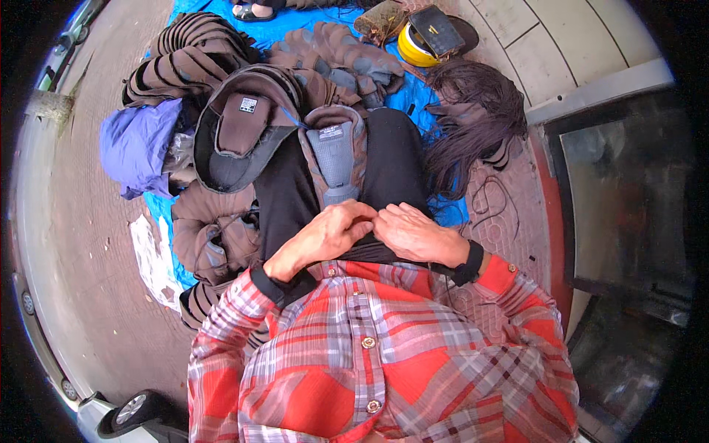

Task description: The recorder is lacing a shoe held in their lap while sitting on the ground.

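Where the two hands meet above the lap, the left hand (332,229) and the right hand (415,230) are set with fingers curled and fingertips close together. The finger gap on each side is narrow; whether anything is pinched between the fingertips cannot be told, because the knuckles cover that area.

The grey-tongued shoe upper (337,155) lies between the thighs of the black trousers (395,151), directly ahead of the left hand. Its lower end reaches the back of that hand; contact cannot be confirmed. The left hand obstructs the view beyond this end.

A brown-and-black shoe upper (247,133) rests opening upward over the left leg, beside the first upper. Left of the left thigh are a heap of brown uppers (210,229) and a purple cloth (140,144). Ahead, a stack of dark-edged brown pieces (196,48) and a spread pile of brown parts (336,55) occupy the blue sheet (410,96). To the right, a bundle of dark strands (480,103) lies beyond the right knee, with a yellow round object (413,50) farther off.
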Demonstrator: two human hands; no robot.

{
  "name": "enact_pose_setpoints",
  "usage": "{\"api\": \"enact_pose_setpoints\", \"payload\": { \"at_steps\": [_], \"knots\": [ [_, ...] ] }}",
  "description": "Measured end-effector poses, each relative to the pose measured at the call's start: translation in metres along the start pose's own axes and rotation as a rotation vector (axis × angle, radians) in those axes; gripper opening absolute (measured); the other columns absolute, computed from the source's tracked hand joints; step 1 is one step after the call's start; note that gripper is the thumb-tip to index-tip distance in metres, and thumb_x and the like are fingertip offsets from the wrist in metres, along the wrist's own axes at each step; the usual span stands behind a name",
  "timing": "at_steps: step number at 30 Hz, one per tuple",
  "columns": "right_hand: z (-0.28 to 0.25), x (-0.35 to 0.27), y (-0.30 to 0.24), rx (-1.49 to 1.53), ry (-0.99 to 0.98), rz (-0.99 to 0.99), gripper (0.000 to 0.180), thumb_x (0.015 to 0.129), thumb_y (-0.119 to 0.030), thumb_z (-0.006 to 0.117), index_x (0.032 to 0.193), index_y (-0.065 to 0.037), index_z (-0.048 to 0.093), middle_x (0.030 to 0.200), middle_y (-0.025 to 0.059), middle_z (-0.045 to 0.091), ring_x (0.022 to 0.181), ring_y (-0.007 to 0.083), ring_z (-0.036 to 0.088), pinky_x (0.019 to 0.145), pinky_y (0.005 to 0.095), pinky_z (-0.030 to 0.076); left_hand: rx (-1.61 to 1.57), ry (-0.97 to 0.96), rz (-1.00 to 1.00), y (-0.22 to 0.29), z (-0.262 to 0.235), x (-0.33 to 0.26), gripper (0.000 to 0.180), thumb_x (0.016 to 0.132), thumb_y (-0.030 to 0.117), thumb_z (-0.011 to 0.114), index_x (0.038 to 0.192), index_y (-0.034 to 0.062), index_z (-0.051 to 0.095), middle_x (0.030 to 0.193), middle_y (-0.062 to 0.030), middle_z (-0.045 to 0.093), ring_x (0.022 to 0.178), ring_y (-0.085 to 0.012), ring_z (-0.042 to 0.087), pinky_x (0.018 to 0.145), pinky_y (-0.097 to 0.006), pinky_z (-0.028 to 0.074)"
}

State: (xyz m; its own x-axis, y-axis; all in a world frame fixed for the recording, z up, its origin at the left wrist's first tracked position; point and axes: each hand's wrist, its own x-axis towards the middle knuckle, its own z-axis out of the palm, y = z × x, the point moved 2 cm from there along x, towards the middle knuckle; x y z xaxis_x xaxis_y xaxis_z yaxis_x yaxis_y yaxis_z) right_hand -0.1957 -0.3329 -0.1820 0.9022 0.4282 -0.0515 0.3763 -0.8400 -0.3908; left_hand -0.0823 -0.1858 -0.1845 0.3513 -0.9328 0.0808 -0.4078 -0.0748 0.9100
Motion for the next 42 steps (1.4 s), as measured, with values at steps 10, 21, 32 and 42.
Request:
{"api": "enact_pose_setpoints", "payload": {
  "at_steps": [10, 21, 32, 42],
  "knots": [
    [-0.055, 0.021, 0.012, 1.194, 0.181, 0.610, 0.024, 0.093, -0.023, 0.051, 0.082, -0.003, 0.058, 0.063, -0.0007, 0.056, 0.056, 0.0065, 0.052, 0.046, 0.0218, 0.039, -0.462, -0.174, -0.375, 0.029, -0.025, 0.020, 0.020, 0.093, 0.019, 0.053, 0.100, 0.0017, 0.060, 0.075, -0.0021, 0.058, 0.070, -0.0082, 0.053, 0.062, -0.024, 0.045],
    [-0.107, -0.037, 0.084, 0.750, 0.130, 0.541, 0.019, 0.087, -0.019, 0.057, 0.088, -0.002, 0.065, 0.072, 0.0026, 0.061, 0.064, 0.0101, 0.056, 0.061, 0.0250, 0.045, -0.414, 0.904, -0.250, 0.042, -0.300, -0.209, 0.026, 0.095, 0.020, 0.049, 0.110, -0.0007, 0.048, 0.054, 0.0087, 0.030, 0.040, -0.0007, 0.021, 0.039, -0.019, 0.017],
    [0.044, -0.124, 0.190, 1.441, 0.999, 1.190, 0.017, 0.085, -0.015, 0.054, 0.092, -0.004, 0.065, 0.094, 0.0090, 0.063, 0.085, 0.0214, 0.059, 0.071, 0.0345, 0.047, -0.023, -0.163, -0.776, 0.072, -0.143, -0.134, 0.018, 0.079, 0.017, 0.062, 0.090, 0.0038, 0.069, 0.070, -0.0070, 0.064, 0.057, -0.0152, 0.056, 0.054, -0.028, 0.043],
    [-0.023, -0.009, 0.079, 1.180, 1.010, 0.631, 0.039, 0.089, -0.006, 0.053, 0.123, 0.001, 0.036, 0.087, 0.0143, 0.063, 0.069, 0.0182, 0.062, 0.066, 0.0315, 0.053, 0.424, 0.124, -0.335, 0.017, -0.086, -0.070, 0.025, 0.079, 0.011, 0.062, 0.102, 0.0010, 0.061, 0.094, -0.0169, 0.061, 0.091, -0.0340, 0.057, 0.081, -0.039, 0.044]
  ]
}}
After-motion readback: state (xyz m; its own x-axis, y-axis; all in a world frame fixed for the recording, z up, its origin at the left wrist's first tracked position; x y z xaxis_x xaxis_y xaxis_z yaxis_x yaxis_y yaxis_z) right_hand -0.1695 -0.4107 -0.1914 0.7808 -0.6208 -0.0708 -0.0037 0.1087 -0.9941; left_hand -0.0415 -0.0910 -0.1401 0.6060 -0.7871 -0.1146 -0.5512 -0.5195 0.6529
